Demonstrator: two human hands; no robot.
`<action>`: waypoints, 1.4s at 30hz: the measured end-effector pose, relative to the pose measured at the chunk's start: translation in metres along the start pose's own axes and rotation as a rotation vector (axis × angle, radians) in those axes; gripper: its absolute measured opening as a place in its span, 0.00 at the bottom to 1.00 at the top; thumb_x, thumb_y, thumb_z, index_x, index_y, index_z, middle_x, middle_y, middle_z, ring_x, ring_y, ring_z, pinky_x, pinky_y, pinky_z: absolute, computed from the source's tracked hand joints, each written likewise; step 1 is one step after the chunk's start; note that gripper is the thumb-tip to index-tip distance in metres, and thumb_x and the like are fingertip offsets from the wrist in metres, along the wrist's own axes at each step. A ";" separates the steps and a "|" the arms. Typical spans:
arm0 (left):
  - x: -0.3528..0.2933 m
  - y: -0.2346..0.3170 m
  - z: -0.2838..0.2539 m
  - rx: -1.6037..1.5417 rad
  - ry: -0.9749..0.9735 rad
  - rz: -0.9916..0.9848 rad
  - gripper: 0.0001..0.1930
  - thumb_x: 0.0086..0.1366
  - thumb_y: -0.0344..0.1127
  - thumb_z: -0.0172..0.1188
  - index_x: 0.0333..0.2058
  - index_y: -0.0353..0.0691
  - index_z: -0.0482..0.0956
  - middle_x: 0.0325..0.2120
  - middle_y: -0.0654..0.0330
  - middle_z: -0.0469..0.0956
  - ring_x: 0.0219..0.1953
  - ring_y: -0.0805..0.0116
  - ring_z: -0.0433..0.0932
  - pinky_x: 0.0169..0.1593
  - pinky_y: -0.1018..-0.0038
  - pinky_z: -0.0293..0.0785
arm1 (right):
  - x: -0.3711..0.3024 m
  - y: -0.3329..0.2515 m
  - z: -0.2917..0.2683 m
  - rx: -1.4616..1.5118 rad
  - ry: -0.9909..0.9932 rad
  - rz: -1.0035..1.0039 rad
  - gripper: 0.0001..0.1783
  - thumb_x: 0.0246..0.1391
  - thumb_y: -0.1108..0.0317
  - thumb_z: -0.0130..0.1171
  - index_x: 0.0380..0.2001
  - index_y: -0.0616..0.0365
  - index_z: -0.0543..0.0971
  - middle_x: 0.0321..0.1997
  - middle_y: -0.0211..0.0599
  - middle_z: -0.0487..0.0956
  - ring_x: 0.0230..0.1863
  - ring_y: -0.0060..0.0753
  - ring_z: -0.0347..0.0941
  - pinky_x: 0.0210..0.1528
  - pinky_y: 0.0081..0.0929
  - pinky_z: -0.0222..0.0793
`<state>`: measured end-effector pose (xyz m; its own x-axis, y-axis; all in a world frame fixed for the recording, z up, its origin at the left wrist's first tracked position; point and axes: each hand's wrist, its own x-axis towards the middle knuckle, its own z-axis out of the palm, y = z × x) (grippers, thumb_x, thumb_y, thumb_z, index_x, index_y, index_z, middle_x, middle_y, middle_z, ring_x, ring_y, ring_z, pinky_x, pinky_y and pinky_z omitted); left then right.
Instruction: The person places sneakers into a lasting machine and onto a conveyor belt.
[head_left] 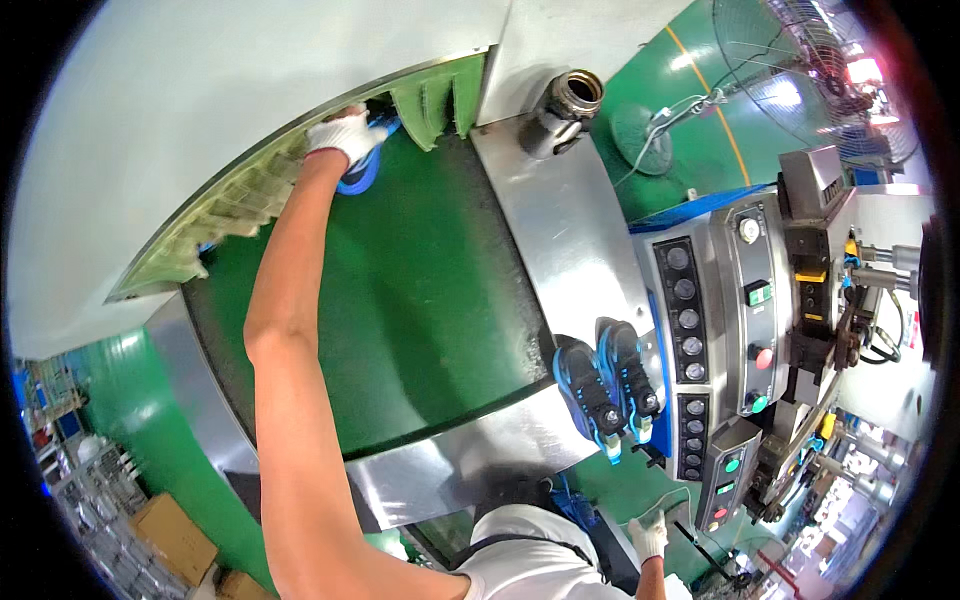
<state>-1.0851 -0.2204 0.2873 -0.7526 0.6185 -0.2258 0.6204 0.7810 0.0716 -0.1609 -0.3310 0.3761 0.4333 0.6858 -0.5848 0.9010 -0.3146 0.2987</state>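
My left hand (340, 137), in a white knit glove, reaches far forward to the green strip curtain (440, 95) of a pale machine. Its fingers are closed on a blue shoe (360, 176) at the curtain's edge, partly hidden by the glove. Under my arm lies the green conveyor belt (400, 290). Low on the right, my right hand (648, 536), also gloved, hangs beside my body with fingers apart and nothing visible in it. A pair of black shoes with blue soles (585, 388) stands on the metal frame, nearest to that hand.
An open-topped steel flask (562, 115) stands on the metal ledge (570, 230) right of the belt. Beyond are a machine with gauges and buttons (735, 300) and a stand fan (815, 60). Cardboard boxes (172, 538) and a wire rack (90, 500) lie at lower left.
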 end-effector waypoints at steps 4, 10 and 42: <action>-0.001 -0.009 0.036 -0.005 0.169 0.066 0.34 0.59 0.62 0.66 0.55 0.42 0.78 0.49 0.47 0.83 0.49 0.46 0.83 0.52 0.52 0.78 | -0.019 0.041 0.027 0.075 -0.027 -0.049 0.54 0.46 0.47 0.70 0.71 0.66 0.64 0.65 0.61 0.74 0.67 0.54 0.72 0.66 0.39 0.69; -0.148 0.026 0.073 -0.148 0.302 0.297 0.32 0.59 0.49 0.70 0.58 0.42 0.73 0.47 0.48 0.80 0.48 0.46 0.82 0.53 0.52 0.76 | -0.039 0.032 0.028 0.131 -0.166 -0.085 0.51 0.50 0.39 0.65 0.69 0.61 0.67 0.69 0.58 0.71 0.72 0.54 0.65 0.73 0.42 0.59; -0.524 0.520 -0.060 -1.139 -0.242 0.671 0.29 0.66 0.22 0.62 0.65 0.32 0.65 0.60 0.44 0.73 0.62 0.54 0.75 0.64 0.63 0.74 | 0.131 0.074 -0.218 2.303 -0.826 -1.373 0.37 0.66 0.61 0.63 0.73 0.55 0.62 0.71 0.43 0.70 0.67 0.39 0.71 0.70 0.41 0.68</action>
<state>-0.3817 -0.1329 0.5015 -0.2467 0.9690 0.0146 0.2347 0.0451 0.9710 -0.0424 -0.1208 0.4862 -0.4246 0.8983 0.1133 -0.8211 -0.3293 -0.4662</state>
